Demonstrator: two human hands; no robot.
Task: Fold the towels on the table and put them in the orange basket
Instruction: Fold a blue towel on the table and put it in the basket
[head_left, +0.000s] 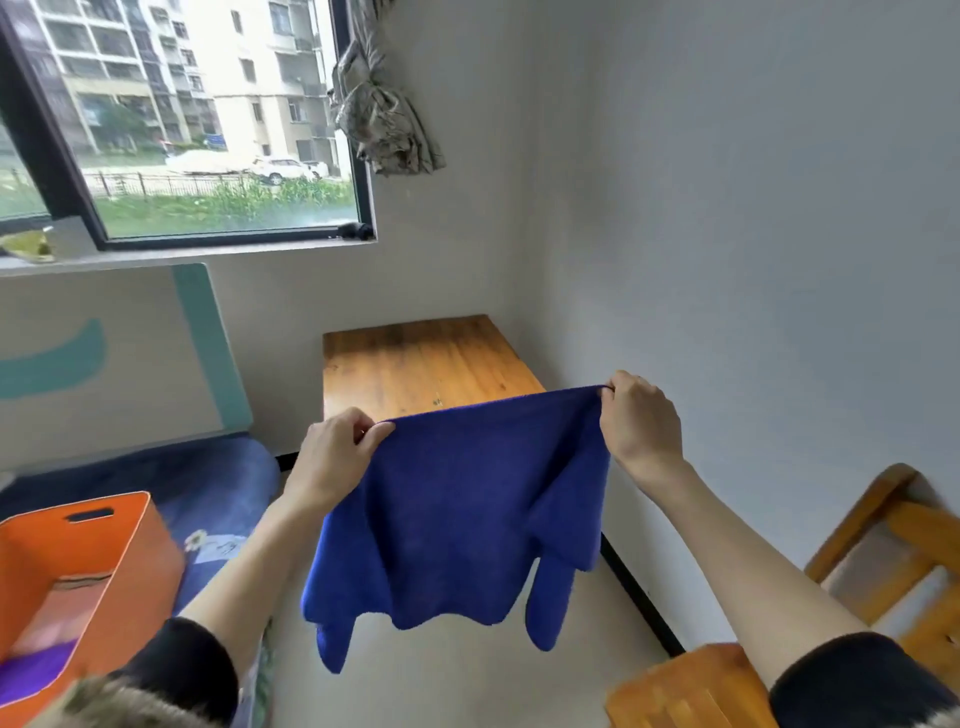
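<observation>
Towel: blue towel (457, 499) held up in the air, near side of the worktop (415, 358), hanging in folds, lower edge uneven.
Left hand (332, 457): pinches the towel's upper left corner.
Right hand (639, 426): pinches the upper right corner, held higher.
Basket: orange basket (119, 566) at near left, on the bed (218, 483); purple cloth (31, 670) inside.
Right side: wooden chair (893, 551), near right.

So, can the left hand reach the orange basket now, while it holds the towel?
Probably yes. The orange basket sits low on the left hand's own side, with nothing between them. But both hands pinch the blue towel, so the right hand must follow or let go.
</observation>
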